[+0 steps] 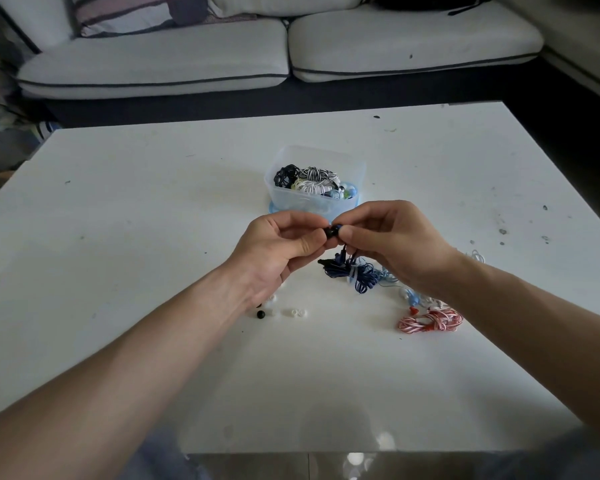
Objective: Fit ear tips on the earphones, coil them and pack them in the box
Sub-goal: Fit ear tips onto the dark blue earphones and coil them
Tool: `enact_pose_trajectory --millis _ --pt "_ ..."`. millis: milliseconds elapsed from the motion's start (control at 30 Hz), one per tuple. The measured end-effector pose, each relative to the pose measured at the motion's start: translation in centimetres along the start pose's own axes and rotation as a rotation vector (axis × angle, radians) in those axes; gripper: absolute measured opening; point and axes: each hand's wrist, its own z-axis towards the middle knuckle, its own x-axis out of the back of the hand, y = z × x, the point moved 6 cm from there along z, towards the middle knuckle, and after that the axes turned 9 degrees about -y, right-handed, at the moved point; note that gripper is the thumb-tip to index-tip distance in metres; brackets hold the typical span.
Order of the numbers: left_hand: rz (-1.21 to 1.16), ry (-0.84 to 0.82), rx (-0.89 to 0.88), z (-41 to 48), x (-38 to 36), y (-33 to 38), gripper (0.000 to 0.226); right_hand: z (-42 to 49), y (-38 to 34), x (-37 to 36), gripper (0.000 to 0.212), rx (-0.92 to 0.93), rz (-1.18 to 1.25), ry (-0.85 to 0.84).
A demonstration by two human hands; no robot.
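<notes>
We look down on a white table (153,237) with a pale sofa (153,60) behind it. Above the table's middle our two hands meet. Our left hand (278,247) is curled, thumb and forefinger pinching a black ear tip (332,233). Our right hand (392,237) is curled as well, its thumb and forefinger pinching a dark blue earbud (338,226) that touches the tip; whether the tip is seated on it we cannot tell. From the earbud a cord drops to the blue earphones (355,273), a loose tangle lying on the table just below the hands.

Right of that tangle, partly under our right wrist, lie pale earphones (412,296) in light blue and white. Nearer to us lie the red earphones (430,320), striped red and white and roughly coiled. Beside our left wrist sits a loose black tip (261,314), with white tips (295,312) just to its right.

Just beyond the hands stands the box (312,202), clear plastic and open, resting on a blue lid (272,206). In it lie coils (309,178) of earphones, black, black-and-white striped and white, with some light blue pieces at the right side.

The table bears small dark specks, most toward its right edge. On the sofa a patterned cushion (125,12) leans at the left.
</notes>
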Motion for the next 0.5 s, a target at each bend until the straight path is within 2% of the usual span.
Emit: enact_pose_trajectory --millis 100,333,500 --pt "-0.010 0.007 0.009 0.03 0.02 -0.15 0.016 0.00 0.19 -0.15 0.018 0.006 0.038 -0.011" --pt "-0.017 0.015 0.016 0.00 0.02 -0.29 0.014 0.03 0.10 -0.11 0.016 0.019 0.047 -0.007" --pt "-0.014 0.026 0.029 -0.03 -0.08 -0.38 0.028 0.03 -0.01 -0.03 0.007 0.030 -0.004 0.023"
